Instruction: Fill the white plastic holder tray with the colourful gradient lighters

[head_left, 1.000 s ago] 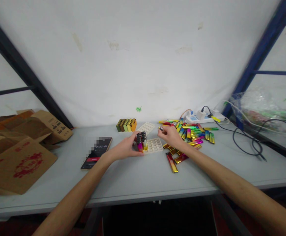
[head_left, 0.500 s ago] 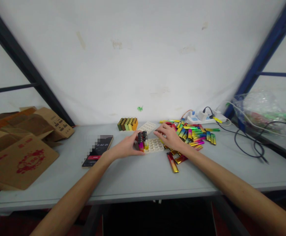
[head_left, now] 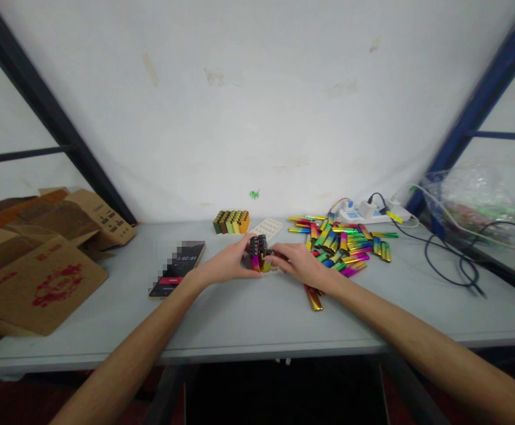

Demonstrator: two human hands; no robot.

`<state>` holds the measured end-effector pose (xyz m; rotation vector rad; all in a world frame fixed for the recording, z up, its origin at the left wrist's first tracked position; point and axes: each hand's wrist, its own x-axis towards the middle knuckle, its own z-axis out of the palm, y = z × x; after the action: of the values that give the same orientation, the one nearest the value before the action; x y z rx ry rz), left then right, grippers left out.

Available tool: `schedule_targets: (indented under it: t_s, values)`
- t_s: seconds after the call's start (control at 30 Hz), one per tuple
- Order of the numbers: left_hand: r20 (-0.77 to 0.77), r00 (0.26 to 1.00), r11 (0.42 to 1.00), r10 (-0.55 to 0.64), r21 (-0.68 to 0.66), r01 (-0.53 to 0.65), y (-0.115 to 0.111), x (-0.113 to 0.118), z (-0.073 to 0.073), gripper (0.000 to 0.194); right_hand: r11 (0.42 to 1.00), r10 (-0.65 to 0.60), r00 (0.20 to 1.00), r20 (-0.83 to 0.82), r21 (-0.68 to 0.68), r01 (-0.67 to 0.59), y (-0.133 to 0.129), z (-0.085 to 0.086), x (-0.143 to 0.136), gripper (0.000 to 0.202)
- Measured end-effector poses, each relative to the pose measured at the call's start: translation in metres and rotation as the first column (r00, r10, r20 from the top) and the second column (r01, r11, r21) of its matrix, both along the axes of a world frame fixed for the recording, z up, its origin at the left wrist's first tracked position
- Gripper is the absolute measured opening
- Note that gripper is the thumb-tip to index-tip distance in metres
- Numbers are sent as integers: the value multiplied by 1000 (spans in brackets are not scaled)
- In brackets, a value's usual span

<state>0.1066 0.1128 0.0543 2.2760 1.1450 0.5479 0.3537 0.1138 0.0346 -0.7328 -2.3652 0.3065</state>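
Here, carton [head_left: 49,286] runs past left edge; phone [head_left: 183,270] partly pixelated. My left hand [head_left: 225,263] clamps upright black-topped lighters [head_left: 258,255] between thumb and fingers, hiding some. Sliver of pale tray [head_left: 274,270] shows at their base, rest under my right hand [head_left: 302,264], fingertips together just beside lighters; anything pinched too small to tell. My wrist hides part of shiny pile [head_left: 328,239].

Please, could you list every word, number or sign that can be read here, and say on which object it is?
"02:01": phone screen; the start is obscured.
Red print on the front cardboard panel: too blurred to read.
Dark print on the cardboard flap: too small to read.
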Motion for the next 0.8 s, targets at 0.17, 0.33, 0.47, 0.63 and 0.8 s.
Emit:
schedule_targets:
  t_s: [0.17,0.33,0.47,0.63,0.8]
  values:
    - [-2,1000,1000,3,-1,-3,-1,0,1,84,997,-63,990,127,52,57,-4,8,-2,29]
    - [-6,1000,1000,8,27,-8,0,0,0,88,987,-161,945,286,74,145,-6,16,-5,29]
    - [-21,1000,1000,18,22,-17,0,1,0,85,970,-242,895,375,113,215,-6,14,-12,33]
    - [-30,999,999,24,33,-23,-1,2,3,87,984,-175,898,403,105,145,-6,13,-10,47]
    - [-12,1000,1000,24,20,-23,-1,2,2,87,937,-345,893,288,154,313,17,15,23,52]
